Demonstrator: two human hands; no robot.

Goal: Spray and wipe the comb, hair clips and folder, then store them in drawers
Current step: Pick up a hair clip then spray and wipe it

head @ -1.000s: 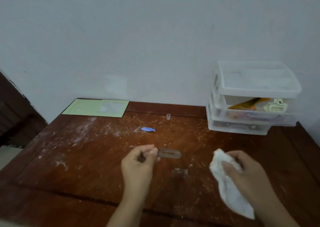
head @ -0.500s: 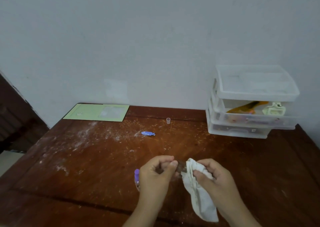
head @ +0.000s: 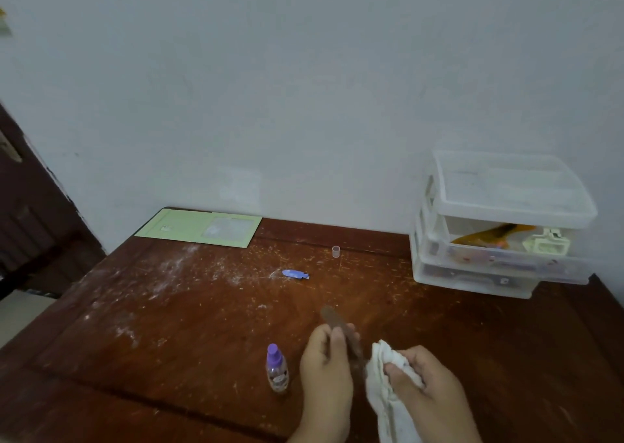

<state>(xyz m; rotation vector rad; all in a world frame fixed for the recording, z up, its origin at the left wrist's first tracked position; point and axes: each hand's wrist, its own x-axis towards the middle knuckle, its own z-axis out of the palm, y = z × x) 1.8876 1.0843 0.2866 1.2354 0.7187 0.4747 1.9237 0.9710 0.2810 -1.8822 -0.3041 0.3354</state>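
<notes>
Left hand pinches a brown clip, fingers closed on its lower half, tip raised off the surface. Right hand grips a white cloth, bunched tight and pressed against the clip's near end: this looks like the wiping step on this clip. Spray bottle stands upright just left of the left hand. A blue clip lies further back, mid-surface, apparently not yet stored. The green folder lies flat at the far left corner against the wall, also left to do. The drawers sit far right; the middle one holds something orange, possibly the comb. Plenty of open room between hands and drawers; only a small clear cap stands near that path.
</notes>
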